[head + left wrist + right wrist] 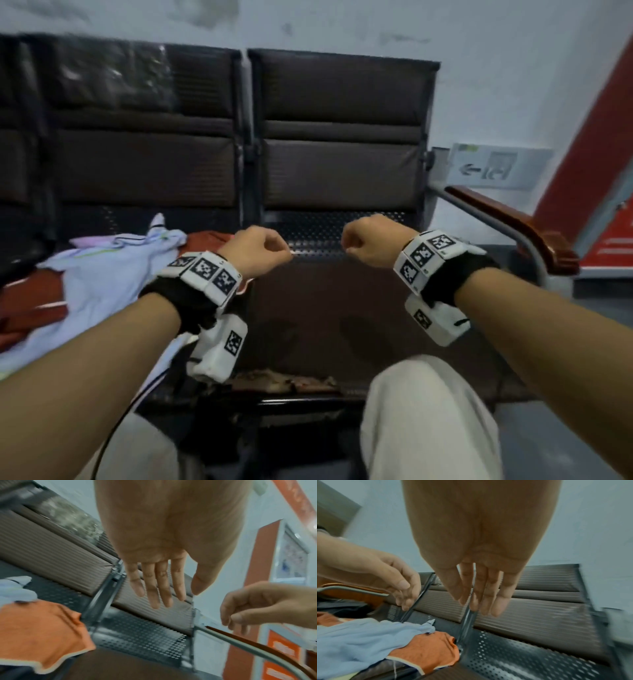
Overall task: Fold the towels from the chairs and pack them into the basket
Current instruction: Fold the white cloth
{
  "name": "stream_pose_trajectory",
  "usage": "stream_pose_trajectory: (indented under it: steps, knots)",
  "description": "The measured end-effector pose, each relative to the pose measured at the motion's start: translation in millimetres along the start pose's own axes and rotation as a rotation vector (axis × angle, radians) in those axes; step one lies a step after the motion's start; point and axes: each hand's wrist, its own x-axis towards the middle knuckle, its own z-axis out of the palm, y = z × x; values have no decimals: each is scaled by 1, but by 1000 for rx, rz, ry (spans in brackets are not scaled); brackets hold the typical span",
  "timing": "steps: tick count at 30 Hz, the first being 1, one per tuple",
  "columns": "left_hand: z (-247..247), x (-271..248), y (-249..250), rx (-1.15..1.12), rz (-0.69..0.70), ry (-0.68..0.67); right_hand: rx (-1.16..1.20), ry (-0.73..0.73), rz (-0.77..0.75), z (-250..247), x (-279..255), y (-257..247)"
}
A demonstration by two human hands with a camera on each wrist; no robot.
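Observation:
A light blue towel [102, 274] lies crumpled on the left chair seat, over an orange towel [30, 308] with a pale hem. The wrist views show the same blue towel [359, 642] and orange towel [39, 635]. My left hand [265, 251] and right hand [368, 245] hover side by side above the right chair's brown seat [325, 308], wrists bent down. Seen from each wrist, the left hand [164, 599] and right hand [481, 605] hang with straight, relaxed fingers and hold nothing. No basket is in view.
A wood-topped metal armrest [513, 226] bounds the right chair. Behind it are a wall sign [493, 168] and a red panel [599, 137]. My knees in light trousers [428, 411] are against the seat's front edge. Padded backrests [342, 137] stand behind.

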Motion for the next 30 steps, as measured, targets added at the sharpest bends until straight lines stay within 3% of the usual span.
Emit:
stream_pose_trajectory:
  steps: [5,9,13,15,18,21,25,30]
  knots:
    - [-21,-4,-96,60,-157,-54,-12,-53,-156,42,75,-61]
    - [-32,-19,-161,247,-273,-107,14,-144,-290,93,119,-103]
    - [-31,-39,-204,426,-366,-456,120,-253,-400,142,141,-136]
    - [-29,-41,-213,450,-359,-482,178,-291,-429,162,146,-147]
    - [-27,-35,-218,467,-322,-427,221,-323,-469,184,149,-159]
    - [-29,-30,-213,369,-231,-281,345,-295,-442,193,148,-162]
    - [-32,-26,-191,37,-148,-37,465,-267,-346,187,139,-154]
    - [-29,-22,-153,-474,-155,162,1029,-374,-89,154,115,-137]
